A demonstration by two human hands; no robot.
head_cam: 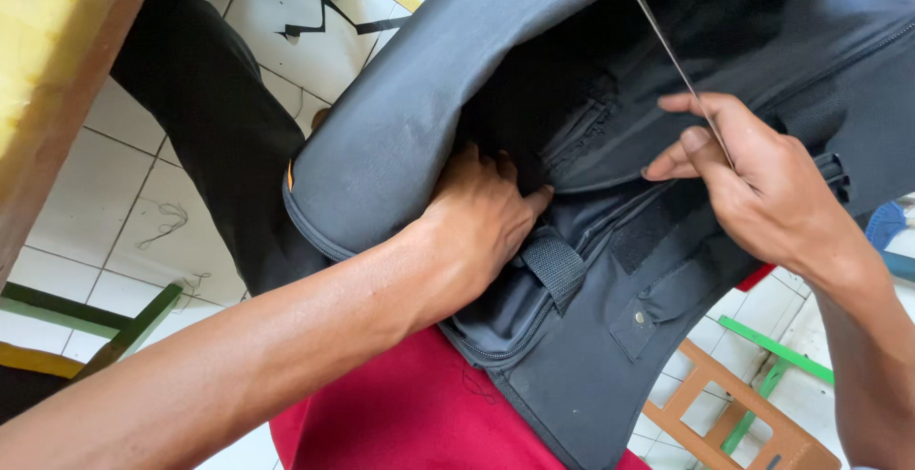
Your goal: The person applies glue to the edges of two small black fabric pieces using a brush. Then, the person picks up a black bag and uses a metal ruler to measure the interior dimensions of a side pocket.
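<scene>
Here we brace the soft, floppy bag on our lap, left hand pressed open against its seam, right hand pinching a thin thread taut; the padded fabric looks light, best held at folds.

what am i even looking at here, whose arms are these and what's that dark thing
This is a single picture from a camera worn on a person's head, looking down at their own two bare arms. The dark thing is a grey-black fabric bag with zips and a webbing strap, resting over their lap on a red cloth. The left hand presses into a fold of the bag. The right hand pinches a thin pale thread that runs tautly up and away, as in hand sewing; no needle is visible. Below is a white tiled floor with wooden stools and a yellow-topped table.
</scene>
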